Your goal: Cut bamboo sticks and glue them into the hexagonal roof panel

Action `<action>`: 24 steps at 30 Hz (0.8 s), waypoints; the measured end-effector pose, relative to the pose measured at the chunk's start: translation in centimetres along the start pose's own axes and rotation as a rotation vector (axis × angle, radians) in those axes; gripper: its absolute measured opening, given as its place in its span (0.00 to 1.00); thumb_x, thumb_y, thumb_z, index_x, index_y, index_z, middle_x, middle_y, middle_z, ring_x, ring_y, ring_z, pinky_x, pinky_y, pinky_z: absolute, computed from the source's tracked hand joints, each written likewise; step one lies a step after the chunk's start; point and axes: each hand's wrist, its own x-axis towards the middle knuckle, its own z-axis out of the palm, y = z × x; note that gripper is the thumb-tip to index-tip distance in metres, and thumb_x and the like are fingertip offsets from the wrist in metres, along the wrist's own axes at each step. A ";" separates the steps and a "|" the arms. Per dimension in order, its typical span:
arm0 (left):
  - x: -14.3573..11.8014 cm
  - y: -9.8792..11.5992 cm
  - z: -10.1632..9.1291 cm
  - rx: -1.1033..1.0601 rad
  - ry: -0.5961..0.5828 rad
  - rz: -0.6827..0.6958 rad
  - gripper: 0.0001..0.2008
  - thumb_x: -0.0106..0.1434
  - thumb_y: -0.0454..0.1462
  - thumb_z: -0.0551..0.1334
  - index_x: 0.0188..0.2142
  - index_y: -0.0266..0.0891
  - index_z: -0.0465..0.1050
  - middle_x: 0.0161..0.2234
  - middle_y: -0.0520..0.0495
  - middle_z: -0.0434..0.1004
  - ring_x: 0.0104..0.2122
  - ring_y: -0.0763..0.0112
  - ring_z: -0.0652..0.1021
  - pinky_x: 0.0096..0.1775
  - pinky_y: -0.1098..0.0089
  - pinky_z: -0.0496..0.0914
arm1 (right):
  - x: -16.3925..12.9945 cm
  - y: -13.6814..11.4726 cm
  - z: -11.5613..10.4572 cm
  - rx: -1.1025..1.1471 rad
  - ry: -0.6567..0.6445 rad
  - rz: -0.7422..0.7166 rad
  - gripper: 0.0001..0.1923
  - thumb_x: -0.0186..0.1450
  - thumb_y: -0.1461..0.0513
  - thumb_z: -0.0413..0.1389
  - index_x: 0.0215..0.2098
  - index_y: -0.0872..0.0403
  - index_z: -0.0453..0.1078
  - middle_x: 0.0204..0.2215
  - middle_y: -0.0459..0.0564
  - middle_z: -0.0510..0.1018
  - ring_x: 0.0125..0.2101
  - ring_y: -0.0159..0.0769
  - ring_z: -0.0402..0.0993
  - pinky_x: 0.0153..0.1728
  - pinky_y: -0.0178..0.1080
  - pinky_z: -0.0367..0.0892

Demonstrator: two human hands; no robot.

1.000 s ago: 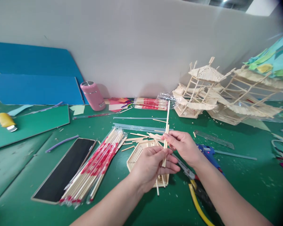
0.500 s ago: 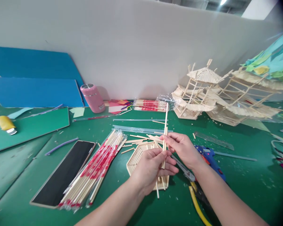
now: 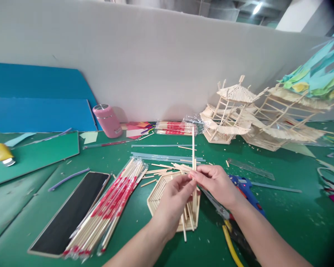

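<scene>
Both hands pinch 1 thin wooden stick (image 3: 193, 148), held upright: the left hand (image 3: 172, 202) and the right hand (image 3: 215, 183) meet fingertip to fingertip around its lower part (the top stands free). Directly beneath lies a hexagonal stick frame (image 3: 161, 191) on the green mat (image 3: 281, 211), a blue glue gun (image 3: 246, 187) just right.

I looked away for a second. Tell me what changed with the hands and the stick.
The left hand slid up the stick until its fingertips met those of the right hand, and the stick swung from a slight lean to upright. Both hands kept their hold. The flat stick frame beneath and the wrapped bundle stayed put.
</scene>
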 end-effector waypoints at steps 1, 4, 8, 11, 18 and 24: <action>0.0 0.2 -0.2 -0.002 0.036 0.040 0.14 0.52 0.40 0.64 0.38 0.36 0.71 0.36 0.45 0.74 0.33 0.71 0.73 0.37 0.70 0.64 | -0.1 -0.1 0.0 -0.003 -0.010 -0.006 0.16 0.60 0.58 0.50 0.16 0.55 0.58 0.14 0.38 0.53 0.17 0.25 0.49 0.18 0.31 0.46; 0.2 0.8 -0.8 -0.046 0.102 0.107 0.14 0.52 0.39 0.64 0.39 0.38 0.72 0.37 0.46 0.75 0.37 0.69 0.72 0.40 0.69 0.64 | -0.5 -0.4 0.3 -0.010 -0.044 -0.021 0.17 0.61 0.58 0.50 0.16 0.54 0.55 0.15 0.38 0.50 0.18 0.25 0.45 0.18 0.32 0.44; 0.3 1.4 -1.2 -0.090 0.094 0.150 0.08 0.52 0.38 0.64 0.32 0.39 0.76 0.31 0.48 0.77 0.34 0.71 0.73 0.40 0.69 0.63 | -0.7 -0.5 1.1 0.002 -0.089 -0.033 0.18 0.61 0.58 0.50 0.16 0.54 0.54 0.15 0.38 0.50 0.18 0.25 0.46 0.18 0.32 0.44; 0.3 1.5 -1.1 -0.077 0.004 0.166 0.06 0.54 0.37 0.62 0.27 0.37 0.77 0.25 0.49 0.76 0.30 0.73 0.72 0.38 0.71 0.63 | -0.7 -0.4 1.6 0.019 -0.128 -0.037 0.14 0.61 0.59 0.50 0.18 0.56 0.61 0.17 0.40 0.54 0.20 0.26 0.48 0.19 0.32 0.47; 0.3 1.3 -1.0 -0.158 -0.012 0.132 0.05 0.53 0.34 0.62 0.28 0.35 0.77 0.24 0.48 0.76 0.29 0.73 0.72 0.38 0.71 0.64 | -0.8 -0.5 2.1 -0.070 -0.100 -0.065 0.15 0.62 0.59 0.49 0.21 0.57 0.66 0.18 0.42 0.61 0.21 0.27 0.55 0.21 0.31 0.53; 0.7 1.3 -1.0 -0.192 0.078 0.133 0.03 0.51 0.33 0.64 0.25 0.34 0.77 0.22 0.49 0.76 0.26 0.77 0.72 0.31 0.77 0.64 | -0.3 -0.4 2.8 -0.077 -0.091 -0.040 0.14 0.61 0.59 0.48 0.21 0.57 0.66 0.20 0.44 0.66 0.23 0.29 0.60 0.24 0.31 0.56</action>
